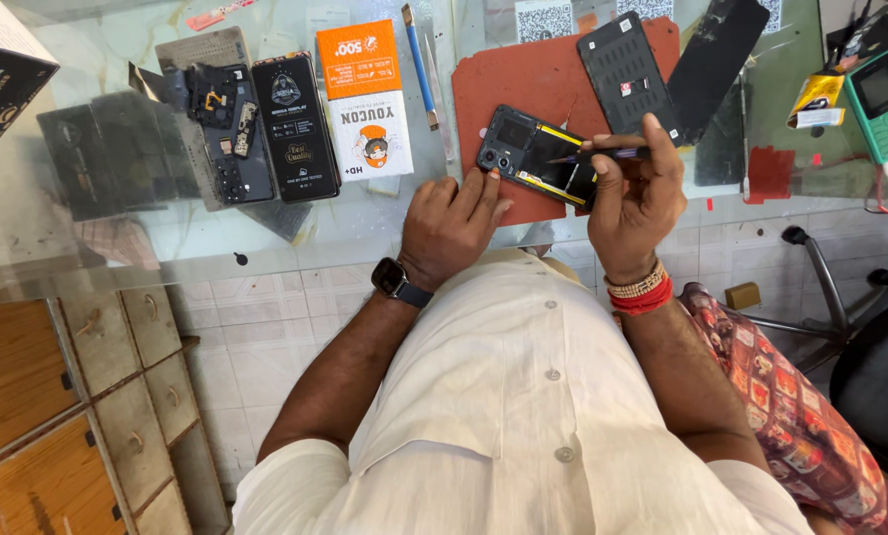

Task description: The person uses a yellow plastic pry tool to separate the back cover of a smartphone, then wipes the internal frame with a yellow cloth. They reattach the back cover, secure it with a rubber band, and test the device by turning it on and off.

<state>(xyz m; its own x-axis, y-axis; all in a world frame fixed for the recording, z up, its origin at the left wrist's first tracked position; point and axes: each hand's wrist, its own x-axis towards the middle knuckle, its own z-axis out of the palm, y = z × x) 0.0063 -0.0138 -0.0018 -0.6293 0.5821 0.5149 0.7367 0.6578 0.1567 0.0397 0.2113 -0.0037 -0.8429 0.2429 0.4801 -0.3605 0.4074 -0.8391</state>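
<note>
Right hand (634, 198) gripped a thin dark tool (597, 155), its tip over the opened phone (540, 156); left hand (451, 223), fingers loose, pressed the phone's near edge.

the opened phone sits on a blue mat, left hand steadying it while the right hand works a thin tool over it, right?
Not quite: the head view shows the mat is red, not blue. The rest holds: the left hand steadies the opened phone while the right hand works a thin tool over it.
</note>
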